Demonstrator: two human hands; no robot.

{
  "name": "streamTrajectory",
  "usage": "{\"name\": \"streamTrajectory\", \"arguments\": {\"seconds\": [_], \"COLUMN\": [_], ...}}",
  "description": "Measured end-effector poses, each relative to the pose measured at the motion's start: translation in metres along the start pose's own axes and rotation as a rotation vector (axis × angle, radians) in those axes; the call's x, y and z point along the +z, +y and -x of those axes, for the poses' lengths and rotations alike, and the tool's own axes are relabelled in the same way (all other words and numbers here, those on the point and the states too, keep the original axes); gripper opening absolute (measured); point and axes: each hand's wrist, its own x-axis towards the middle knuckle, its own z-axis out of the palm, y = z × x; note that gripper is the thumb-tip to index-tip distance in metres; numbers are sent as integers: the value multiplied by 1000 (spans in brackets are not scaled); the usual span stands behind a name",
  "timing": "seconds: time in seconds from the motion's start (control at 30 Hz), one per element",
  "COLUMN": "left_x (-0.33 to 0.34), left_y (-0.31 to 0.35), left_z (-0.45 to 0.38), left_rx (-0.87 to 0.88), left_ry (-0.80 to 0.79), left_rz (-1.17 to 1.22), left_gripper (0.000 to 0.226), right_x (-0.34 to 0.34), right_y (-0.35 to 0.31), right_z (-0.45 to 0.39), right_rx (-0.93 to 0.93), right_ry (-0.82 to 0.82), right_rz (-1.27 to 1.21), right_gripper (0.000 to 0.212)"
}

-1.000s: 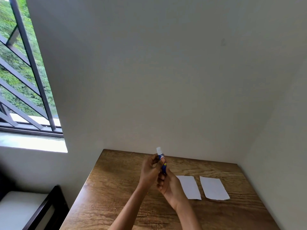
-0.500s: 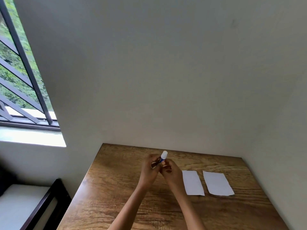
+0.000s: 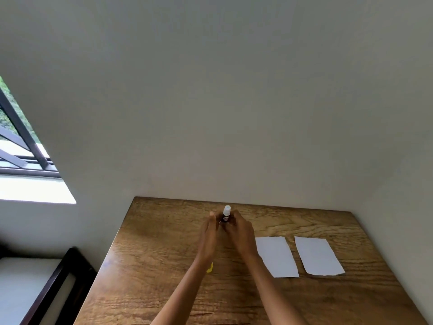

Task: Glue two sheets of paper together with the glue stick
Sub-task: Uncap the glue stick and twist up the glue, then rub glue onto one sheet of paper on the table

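Note:
My right hand grips a dark glue stick and holds it upright over the far middle of the wooden table; its white top shows above my fingers. Just left of the stick is my left hand, fingers straight and pointing up; whether it touches the stick is unclear. Two white paper sheets lie flat, side by side and apart, to the right: the nearer sheet and the farther sheet. A small yellow piece, perhaps the cap, lies on the table beside my left wrist.
The table stands in a corner, with walls along its far and right edges. A dark-framed seat with a white cushion stands off the table's left edge. A barred window is at the far left.
Both hands have moved away from me and lower, with the glue stick now upright. My left hand has loosened from the stick. The view has swung to the right.

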Motion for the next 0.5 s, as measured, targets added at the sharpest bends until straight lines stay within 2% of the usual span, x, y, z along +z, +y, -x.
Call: {"name": "streamTrajectory", "arguments": {"seconds": [0.27,0.37,0.43,0.5], "left_x": [14,18,23,36], "left_y": [5,8,9,9], "left_z": [1,12,27,48], "left_rx": [-31,43,143,221], "left_ry": [158,269,394,433], "left_rz": [-26,-119,-128,-168], "left_gripper": [42,42,32,18], "right_x": [6,-1,-10,-23], "right_y": [3,-8,-10,-8], "right_z": [-1,0,10,30], "right_rx": [72,129,176,186], "right_ry": [-25,-58,-47,70], "right_rz": [57,16,-21,-19], "right_gripper": [13,34,50,47]}}
